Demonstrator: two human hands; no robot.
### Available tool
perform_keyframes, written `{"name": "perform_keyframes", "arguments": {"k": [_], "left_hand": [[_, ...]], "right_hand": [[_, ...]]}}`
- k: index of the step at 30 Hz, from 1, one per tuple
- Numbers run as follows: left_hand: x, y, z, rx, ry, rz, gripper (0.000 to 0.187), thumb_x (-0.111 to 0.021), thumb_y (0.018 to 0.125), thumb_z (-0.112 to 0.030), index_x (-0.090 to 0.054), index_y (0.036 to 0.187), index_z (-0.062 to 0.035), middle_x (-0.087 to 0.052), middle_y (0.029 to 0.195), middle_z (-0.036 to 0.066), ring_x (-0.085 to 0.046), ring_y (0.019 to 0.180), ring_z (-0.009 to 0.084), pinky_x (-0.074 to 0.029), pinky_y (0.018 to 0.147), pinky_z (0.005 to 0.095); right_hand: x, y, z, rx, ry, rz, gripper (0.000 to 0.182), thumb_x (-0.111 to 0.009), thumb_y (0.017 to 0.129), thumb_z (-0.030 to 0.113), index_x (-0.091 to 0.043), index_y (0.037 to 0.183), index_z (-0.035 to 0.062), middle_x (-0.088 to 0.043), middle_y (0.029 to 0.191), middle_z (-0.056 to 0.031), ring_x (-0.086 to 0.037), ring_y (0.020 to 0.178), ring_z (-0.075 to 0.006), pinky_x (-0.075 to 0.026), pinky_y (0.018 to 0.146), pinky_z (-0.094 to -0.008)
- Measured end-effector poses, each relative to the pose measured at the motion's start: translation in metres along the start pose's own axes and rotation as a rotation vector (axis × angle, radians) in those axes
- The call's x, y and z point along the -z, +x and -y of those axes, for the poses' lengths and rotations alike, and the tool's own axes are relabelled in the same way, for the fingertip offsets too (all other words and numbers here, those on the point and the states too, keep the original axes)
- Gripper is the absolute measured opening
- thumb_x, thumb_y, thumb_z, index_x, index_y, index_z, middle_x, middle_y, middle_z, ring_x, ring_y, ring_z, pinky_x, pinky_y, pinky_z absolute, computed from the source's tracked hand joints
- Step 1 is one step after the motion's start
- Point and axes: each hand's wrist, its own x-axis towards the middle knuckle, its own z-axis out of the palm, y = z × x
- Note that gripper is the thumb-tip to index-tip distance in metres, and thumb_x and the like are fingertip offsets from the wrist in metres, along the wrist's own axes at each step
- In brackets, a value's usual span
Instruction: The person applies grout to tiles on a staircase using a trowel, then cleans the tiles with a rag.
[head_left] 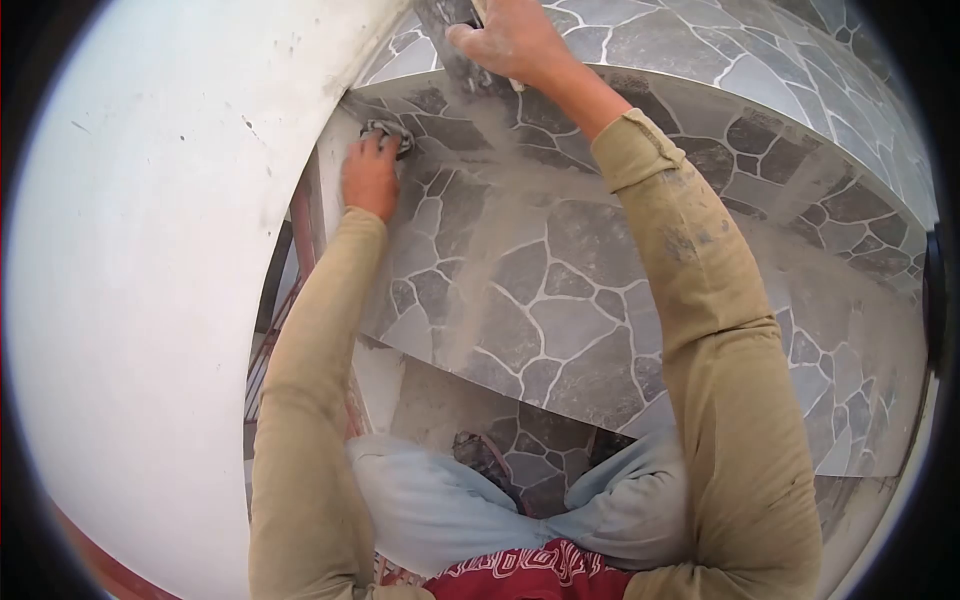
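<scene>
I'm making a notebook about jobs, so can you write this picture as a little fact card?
Left hand: fingers on something grey and crumpled, maybe cloth
Right hand: holding a flat, dusty tool
Steps: grey stone pattern, pale lines, dusty streaks
Beside them: white wall
Clothes: tan sleeves, light-blue trousers, red top

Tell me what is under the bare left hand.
Under the fingers of the left hand is a crumpled dark grey, cloth-like wad, partly showing, near one end of the grey stone-patterned step. The rest of the wad and the surface directly beneath it are covered.
</scene>
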Motion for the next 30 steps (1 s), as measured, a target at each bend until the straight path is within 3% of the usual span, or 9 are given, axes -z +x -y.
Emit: {"name": "perform_keyframes", "arguments": {"k": [4,12,15,16,17,19,23,25,30], "left_hand": [[-0.05,-0.034,-0.005,-0.139,0.252,0.187,0.03,-0.059,0.078,-0.011,-0.067,0.107,-0.0118,-0.056,0.123,0.01,-0.052,0.105,0.0308,-0.045,0.087,0.0422],[-0.027,-0.002,-0.01,-0.166,0.128,0.671,0.033,-0.049,0.086,-0.012,-0.062,0.117,-0.0112,-0.061,0.12,0.012,-0.052,0.116,0.0322,-0.05,0.09,0.0435],[-0.019,0.0,-0.017,-0.146,0.12,0.677,0.034,-0.046,0.089,-0.012,-0.06,0.12,-0.0119,-0.063,0.118,0.012,-0.053,0.119,0.0318,-0.05,0.09,0.0434],[-0.015,0.001,-0.017,-0.131,0.138,0.753,0.035,-0.058,0.08,-0.014,-0.06,0.115,-0.011,-0.065,0.11,0.012,-0.059,0.108,0.0333,-0.052,0.087,0.0442],[-0.003,0.006,-0.021,-0.139,0.14,0.749,0.035,-0.058,0.08,-0.014,-0.06,0.115,-0.011,-0.065,0.11,0.012,-0.059,0.108,0.0333,-0.052,0.087,0.0442],[0.02,0.009,-0.026,-0.227,0.388,1.316,0.035,-0.06,0.077,-0.013,-0.061,0.113,-0.0133,-0.067,0.105,0.013,-0.062,0.101,0.0332,-0.051,0.085,0.0455],[0.064,0.002,-0.016,0.004,0.037,1.038,0.039,-0.06,0.075,-0.009,-0.061,0.113,-0.0149,-0.066,0.106,0.015,-0.06,0.103,0.0339,-0.05,0.085,0.0456],[0.085,0.003,-0.028,0.078,-0.341,0.526,0.037,-0.057,0.074,-0.004,-0.06,0.109,-0.0136,-0.064,0.105,0.016,-0.059,0.102,0.0374,-0.048,0.085,0.0453],[-0.055,-0.036,-0.02,0.066,-0.54,0.299,0.043,-0.057,0.073,-0.002,-0.056,0.114,-0.0127,-0.063,0.107,0.018,-0.057,0.105,0.037,-0.047,0.089,0.0467]], "right_hand": [[0.001,0.003,-0.01,0.098,-0.144,-0.042,0.029,-0.055,0.077,0.022,-0.061,0.066,-0.0041,-0.06,0.056,-0.0195,-0.062,0.05,-0.0313,-0.05,0.052,-0.0423],[-0.001,0.011,-0.014,0.087,-0.257,-0.075,0.032,-0.058,0.073,0.027,-0.06,0.068,-0.0049,-0.056,0.055,-0.0235,-0.062,0.054,-0.0363,-0.048,0.055,-0.0465],[0.005,0.012,-0.015,0.1,-0.185,-0.028,0.034,-0.059,0.071,0.028,-0.06,0.068,-0.0061,-0.055,0.056,-0.0261,-0.061,0.056,-0.0394,-0.048,0.056,-0.0486],[0.003,0.014,-0.022,0.099,-0.188,-0.034,0.034,-0.059,0.071,0.028,-0.06,0.068,-0.0061,-0.055,0.056,-0.0261,-0.061,0.056,-0.0394,-0.048,0.056,-0.0486],[-0.003,0.02,-0.039,0.119,-0.308,-0.113,0.034,-0.059,0.071,0.027,-0.059,0.068,-0.0064,-0.055,0.056,-0.0266,-0.061,0.056,-0.0402,-0.048,0.056,-0.0486],[-0.003,0.024,-0.047,0.141,-0.427,-0.192,0.034,-0.059,0.071,0.027,-0.059,0.068,-0.0066,-0.055,0.057,-0.0271,-0.061,0.057,-0.041,-0.047,0.056,-0.0486],[0.001,0.014,-0.029,0.089,-0.28,-0.129,0.033,-0.058,0.073,0.026,-0.059,0.068,-0.0066,-0.056,0.059,-0.0277,-0.062,0.059,-0.0409,-0.048,0.058,-0.0489],[-0.001,0.007,-0.014,0.048,-0.17,-0.057,0.033,-0.058,0.073,0.026,-0.06,0.069,-0.0064,-0.056,0.06,-0.0275,-0.062,0.06,-0.0409,-0.048,0.059,-0.049],[-0.003,0.004,-0.001,0.057,-0.222,-0.071,0.029,-0.058,0.074,0.024,-0.062,0.072,-0.0049,-0.059,0.06,-0.0233,-0.062,0.059,-0.0374,-0.047,0.056,-0.047]]}}
